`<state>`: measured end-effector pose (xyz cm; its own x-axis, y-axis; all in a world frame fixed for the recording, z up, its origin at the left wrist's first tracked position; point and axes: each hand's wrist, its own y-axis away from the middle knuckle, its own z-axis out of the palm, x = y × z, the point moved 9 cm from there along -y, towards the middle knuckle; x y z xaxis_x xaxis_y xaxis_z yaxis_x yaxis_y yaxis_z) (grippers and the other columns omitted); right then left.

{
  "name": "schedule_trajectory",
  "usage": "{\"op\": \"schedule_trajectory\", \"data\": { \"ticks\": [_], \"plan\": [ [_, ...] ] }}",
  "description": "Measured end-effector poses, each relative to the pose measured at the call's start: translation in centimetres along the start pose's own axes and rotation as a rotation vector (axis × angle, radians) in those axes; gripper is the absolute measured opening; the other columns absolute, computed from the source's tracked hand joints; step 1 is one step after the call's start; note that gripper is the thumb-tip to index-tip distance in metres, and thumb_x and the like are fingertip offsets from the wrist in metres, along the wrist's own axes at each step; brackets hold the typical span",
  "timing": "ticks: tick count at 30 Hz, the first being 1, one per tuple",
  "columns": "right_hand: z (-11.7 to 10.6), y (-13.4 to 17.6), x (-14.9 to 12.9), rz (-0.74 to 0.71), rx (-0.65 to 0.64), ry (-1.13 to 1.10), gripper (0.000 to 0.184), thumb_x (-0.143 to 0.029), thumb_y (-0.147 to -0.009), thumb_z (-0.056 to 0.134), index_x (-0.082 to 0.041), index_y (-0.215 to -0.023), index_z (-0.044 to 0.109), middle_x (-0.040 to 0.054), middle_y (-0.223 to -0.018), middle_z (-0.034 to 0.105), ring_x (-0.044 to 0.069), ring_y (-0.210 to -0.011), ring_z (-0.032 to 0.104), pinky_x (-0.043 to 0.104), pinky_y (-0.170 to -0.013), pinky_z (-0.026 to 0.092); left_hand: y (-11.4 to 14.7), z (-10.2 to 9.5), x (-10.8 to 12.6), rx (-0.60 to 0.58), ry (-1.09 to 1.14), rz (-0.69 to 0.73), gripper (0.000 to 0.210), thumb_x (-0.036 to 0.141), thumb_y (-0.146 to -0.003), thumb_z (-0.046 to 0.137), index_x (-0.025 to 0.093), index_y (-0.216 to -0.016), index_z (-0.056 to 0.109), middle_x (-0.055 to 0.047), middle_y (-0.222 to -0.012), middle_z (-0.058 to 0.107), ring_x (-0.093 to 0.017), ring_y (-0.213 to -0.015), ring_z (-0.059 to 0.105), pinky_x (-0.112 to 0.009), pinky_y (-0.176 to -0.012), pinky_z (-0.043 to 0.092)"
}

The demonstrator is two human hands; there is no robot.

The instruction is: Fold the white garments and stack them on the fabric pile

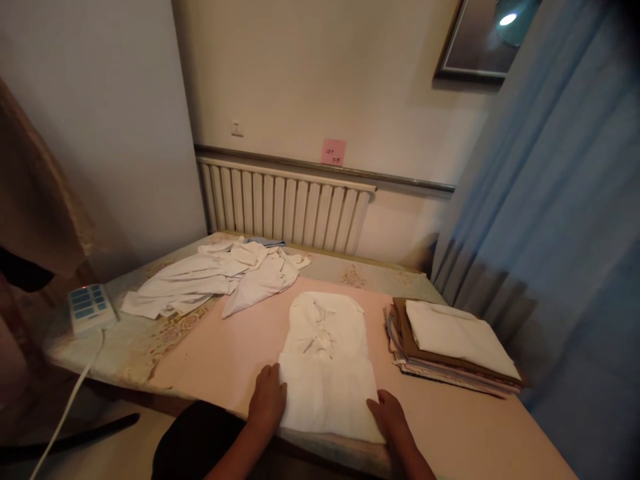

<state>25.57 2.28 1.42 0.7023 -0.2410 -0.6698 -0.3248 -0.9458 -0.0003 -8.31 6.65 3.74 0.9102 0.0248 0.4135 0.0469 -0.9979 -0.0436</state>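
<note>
A white garment (330, 387), folded into a long narrow shape, lies at the table's front edge. Its upper part is bunched and creased in the middle, while the lower part is smooth; its exact kind is not clear. At the lower left side, my left hand (269, 398) has its fingers bent and closed on the garment's edge. My right hand (390, 415) holds the opposite edge at the lower right, thumb and fingers close together. The fingertips at both edges are partly hidden.
Loose white clothes (225, 273) lie crumpled at the back left. On the right is a stack of folded cloths (450, 343), white on top of brown. A power strip (91, 308) with a white cord sits at the left corner. A blue curtain (545, 253) hangs at the right.
</note>
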Motion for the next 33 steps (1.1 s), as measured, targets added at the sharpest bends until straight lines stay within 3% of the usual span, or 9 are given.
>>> {"op": "schedule_trajectory", "data": {
  "ticks": [3,5,7,10,15,21,26,33],
  "plan": [
    [-1.5,0.8,-0.7,-0.091,0.151,0.112,0.022,-0.022,-0.078,0.049,-0.017,-0.092,0.065,0.0102,-0.087,0.07,0.025,-0.081,0.066,0.035,-0.075,0.05,0.3,-0.4,0.2,-0.095,0.002,-0.051,0.043,0.019,-0.086,0.045,0.012,-0.128,0.043,-0.016,-0.123,0.052,-0.026,-0.111,0.054,-0.037,-0.09,0.043],
    [-2.2,1.7,-2.7,-0.284,0.307,0.212,0.033,-0.024,-0.082,0.046,-0.015,-0.11,0.062,0.0151,-0.109,0.066,0.028,-0.101,0.063,0.041,-0.09,0.048,0.6,-0.6,0.4,-0.131,-0.015,-0.063,0.041,0.02,-0.087,0.044,0.013,-0.127,0.042,-0.015,-0.124,0.05,-0.025,-0.108,0.056,-0.036,-0.085,0.044],
    [-1.5,2.6,-4.8,-0.498,0.39,0.272,0.038,-0.027,-0.086,0.046,-0.014,-0.119,0.059,0.0168,-0.124,0.06,0.029,-0.115,0.056,0.044,-0.1,0.044,0.7,-0.8,0.5,-0.146,-0.03,-0.067,0.04,0.02,-0.087,0.044,0.014,-0.127,0.041,-0.015,-0.126,0.048,-0.025,-0.107,0.056,-0.035,-0.083,0.045],
    [0.9,3.1,-7.3,-0.709,0.37,0.298,0.04,-0.029,-0.09,0.045,-0.016,-0.127,0.055,0.0141,-0.133,0.055,0.027,-0.123,0.052,0.044,-0.102,0.045,0.7,-0.6,0.3,-0.162,-0.032,-0.072,0.04,0.02,-0.087,0.043,0.015,-0.127,0.04,-0.014,-0.127,0.047,-0.023,-0.106,0.057,-0.034,-0.083,0.045],
    [5.1,3.4,-10.4,-0.944,0.193,0.388,0.048,-0.021,-0.091,0.044,-0.021,-0.139,0.043,0.0075,-0.147,0.042,0.024,-0.137,0.034,0.046,-0.109,0.038,0.5,-0.1,-0.2,-0.193,-0.057,-0.067,0.041,0.021,-0.088,0.043,0.017,-0.128,0.039,-0.013,-0.132,0.045,-0.021,-0.102,0.059,-0.033,-0.081,0.045],
    [6.7,3.0,-10.4,-0.928,0.079,0.423,0.054,-0.02,-0.085,0.053,-0.024,-0.138,0.044,0.0048,-0.147,0.042,0.025,-0.139,0.031,0.05,-0.112,0.032,-1.7,-0.5,-0.8,-0.182,-0.023,-0.014,0.037,0.024,-0.087,0.045,0.02,-0.124,0.044,-0.011,-0.123,0.055,-0.022,-0.109,0.056,-0.031,-0.087,0.041],
    [6.7,2.4,-10.7,-0.847,0.032,0.415,0.048,-0.028,-0.085,0.056,-0.025,-0.133,0.05,0.0041,-0.143,0.047,0.026,-0.135,0.038,0.05,-0.111,0.034,-6.7,-0.9,-0.7,-0.139,0.107,0.034,0.027,0.025,-0.086,0.045,0.018,-0.111,0.054,-0.007,-0.102,0.064,-0.02,-0.098,0.059,-0.028,-0.082,0.04],
    [6.9,1.8,-11.0,-0.878,-0.016,0.474,0.051,-0.038,-0.085,0.058,-0.023,-0.133,0.051,0.0053,-0.142,0.047,0.027,-0.132,0.043,0.044,-0.11,0.036,-13.1,1.0,-0.5,-0.162,0.355,0.007,0.04,0.034,-0.086,0.043,0.014,-0.119,0.053,-0.005,-0.088,0.067,-0.019,-0.084,0.063,-0.028,-0.074,0.044]
  ]
}}
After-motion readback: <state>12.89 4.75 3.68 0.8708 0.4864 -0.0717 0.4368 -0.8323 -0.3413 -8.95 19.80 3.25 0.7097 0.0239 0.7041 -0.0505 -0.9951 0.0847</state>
